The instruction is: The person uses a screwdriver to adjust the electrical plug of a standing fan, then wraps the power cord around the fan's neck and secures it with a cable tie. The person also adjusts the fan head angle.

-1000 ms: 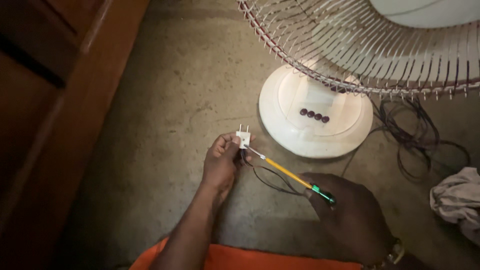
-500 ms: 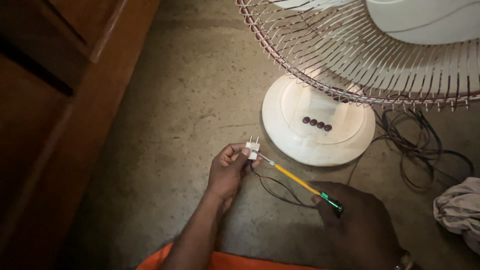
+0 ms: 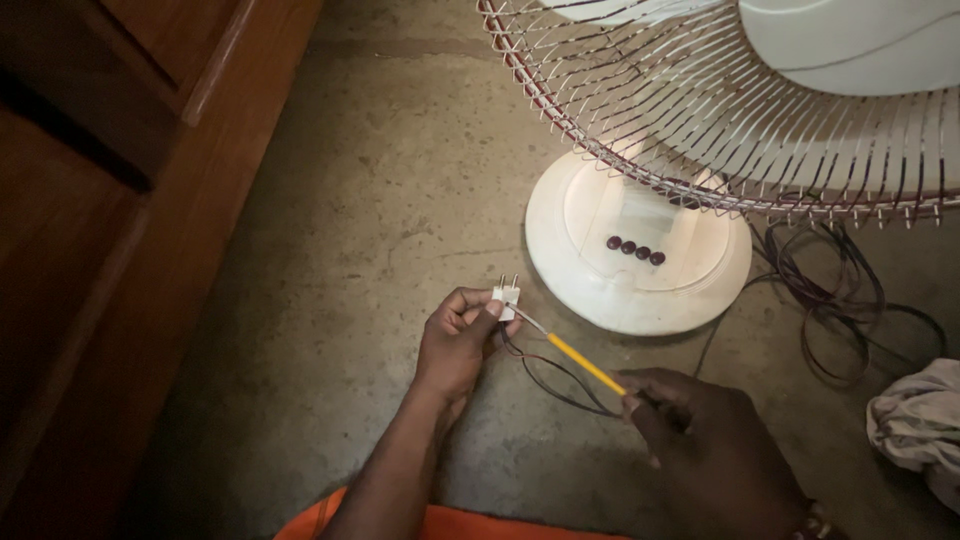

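A bare, mottled grey concrete floor [image 3: 400, 200] is seen, and everything is carried by it. Just beyond the left grip [image 3: 462, 335] and the right grip [image 3: 700, 440], the round white base [image 3: 600, 290] of a standing fan is set on the floor, with four dark buttons on its top. To the right of the right grip, loops of dark cable [image 3: 840, 310] are spread on the concrete, and a crumpled pale cloth [image 3: 915, 430] lies near them at the frame's edge.
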